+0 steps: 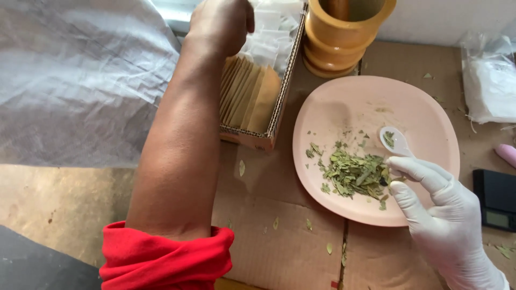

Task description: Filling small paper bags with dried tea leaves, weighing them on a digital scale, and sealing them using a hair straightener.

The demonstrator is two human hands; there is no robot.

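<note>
Spoon (394, 140) in rt hand (441, 215), over leaves (356, 175).

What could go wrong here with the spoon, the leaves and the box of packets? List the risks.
1. The small white spoon, pinched in the gloved right hand, holds a few dried leaves; tilting may scatter them like those already on the cardboard.
2. The pink plate sits close to that hand, so a nudge could spill the pile.
3. The bare left hand reaches into the cardboard box of upright tan packets; it might knock them over.
</note>
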